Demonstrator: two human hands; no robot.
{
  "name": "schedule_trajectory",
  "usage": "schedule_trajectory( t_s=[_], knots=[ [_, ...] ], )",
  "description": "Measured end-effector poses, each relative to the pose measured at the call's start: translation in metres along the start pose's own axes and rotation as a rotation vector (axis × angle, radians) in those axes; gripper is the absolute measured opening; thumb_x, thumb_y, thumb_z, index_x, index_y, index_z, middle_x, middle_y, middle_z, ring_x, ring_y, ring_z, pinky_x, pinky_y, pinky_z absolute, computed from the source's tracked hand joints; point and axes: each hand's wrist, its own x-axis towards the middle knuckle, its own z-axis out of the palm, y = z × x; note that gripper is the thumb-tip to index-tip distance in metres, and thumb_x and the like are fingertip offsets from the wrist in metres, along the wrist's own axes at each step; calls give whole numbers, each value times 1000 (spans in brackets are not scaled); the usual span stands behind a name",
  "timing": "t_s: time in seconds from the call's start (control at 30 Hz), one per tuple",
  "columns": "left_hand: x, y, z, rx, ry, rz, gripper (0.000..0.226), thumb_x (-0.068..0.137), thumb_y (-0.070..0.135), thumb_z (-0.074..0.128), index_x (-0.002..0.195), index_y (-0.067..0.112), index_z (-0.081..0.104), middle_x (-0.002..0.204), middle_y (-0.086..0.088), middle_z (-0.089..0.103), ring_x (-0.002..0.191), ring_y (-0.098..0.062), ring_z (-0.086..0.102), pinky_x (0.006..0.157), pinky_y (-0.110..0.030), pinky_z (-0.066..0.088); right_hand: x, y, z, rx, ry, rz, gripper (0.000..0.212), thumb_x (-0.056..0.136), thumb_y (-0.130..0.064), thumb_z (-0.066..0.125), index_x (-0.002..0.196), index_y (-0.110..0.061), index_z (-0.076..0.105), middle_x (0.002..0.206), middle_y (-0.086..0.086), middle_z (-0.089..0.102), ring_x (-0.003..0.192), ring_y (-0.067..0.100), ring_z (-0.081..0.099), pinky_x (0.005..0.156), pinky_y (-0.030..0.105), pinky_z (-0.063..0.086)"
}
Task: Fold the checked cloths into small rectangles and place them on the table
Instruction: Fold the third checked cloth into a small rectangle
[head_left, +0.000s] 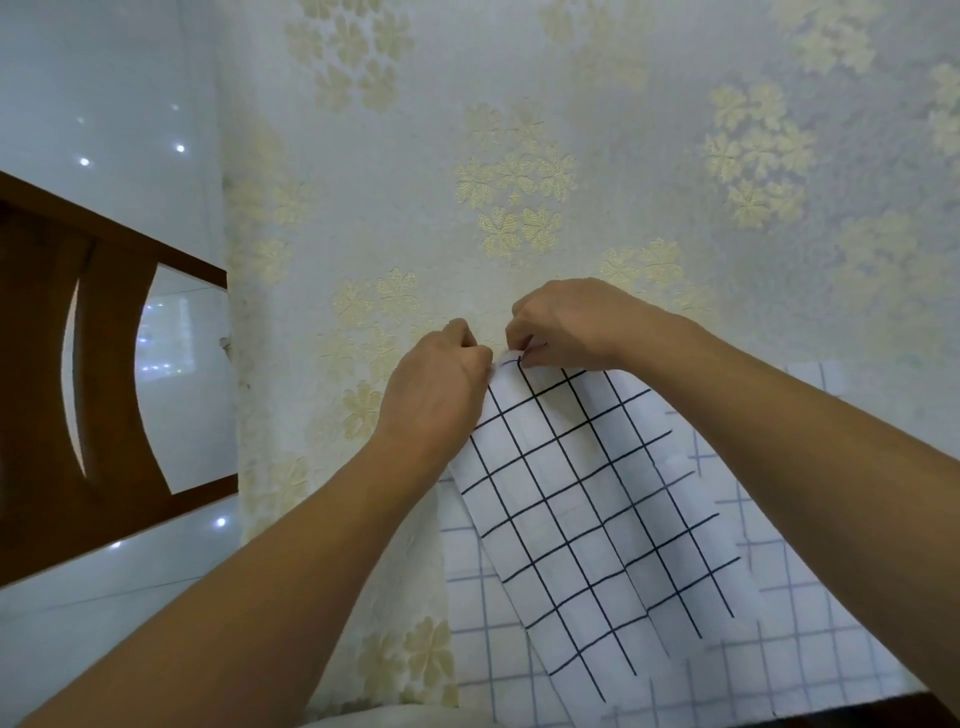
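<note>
A white cloth with black checks (587, 509) lies in a long narrow fold, running from the table's near edge up toward the middle. My left hand (441, 384) and my right hand (566, 327) meet at its far end, and each pinches a corner there, fingers curled. Beneath it lies a second white cloth with pale blue checks (810, 660), spread flat at the lower right and partly covered by the first cloth and my right forearm.
The table (571, 130) wears a pale cover with cream flower patterns. A brown wooden chair back (93, 374) stands at the left, beside the table's left edge, over a glossy white tiled floor (104, 93).
</note>
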Motion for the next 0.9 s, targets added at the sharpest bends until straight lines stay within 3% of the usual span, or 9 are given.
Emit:
schedule_trajectory(
  t_s=[0.17, 0.33, 0.47, 0.6, 0.8, 0.9],
  knots=[
    [22, -14, -17, 16, 25, 16, 16, 95, 14, 63, 106, 10, 74, 104, -7, 67, 86, -28, 64, 70, -41, 55, 2, 3, -4, 60, 192, 119, 22, 99, -30, 54, 114, -25, 68, 110, -4, 66, 101, 24, 61, 72, 36, 50],
    [35, -23, -31, 61, 57, 39, 13, 97, 14, 58, 98, 9, 70, 86, -9, 65, 73, -30, 60, 60, -41, 52, 5, -2, -6, 55, 274, 199, 23, 98, -30, 53, 98, -18, 72, 99, 1, 65, 92, 26, 61, 68, 39, 55],
    [37, -21, -43, 79, 113, 87, 20, 99, 19, 54, 92, 7, 68, 77, -9, 65, 65, -31, 58, 55, -38, 47, -7, -4, -13, 97, 393, 218, 26, 102, -32, 50, 108, -22, 74, 108, -2, 66, 99, 26, 61, 73, 41, 54],
    [19, -6, -61, 188, 119, 150, 10, 85, 10, 69, 77, 15, 70, 62, -1, 62, 50, -25, 53, 46, -28, 32, -36, -10, -14, 86, 508, 182, 24, 101, -29, 53, 110, -22, 75, 111, 1, 71, 96, 30, 65, 70, 38, 53],
    [-43, 27, -83, 222, 151, 313, 14, 81, 5, 70, 89, 16, 69, 69, 0, 65, 48, -22, 47, 43, -27, 31, -106, -35, 8, 92, 708, 137, 18, 90, -13, 71, 107, -15, 75, 99, 7, 76, 77, 34, 70, 56, 38, 56],
    [-85, 45, -80, 173, 161, 404, 19, 74, 1, 73, 88, 12, 70, 76, -5, 69, 55, -25, 58, 44, -30, 43, -143, -53, 36, 83, 782, 111, 20, 91, -12, 68, 109, -13, 75, 99, 6, 76, 78, 30, 72, 56, 38, 57]
  ],
)
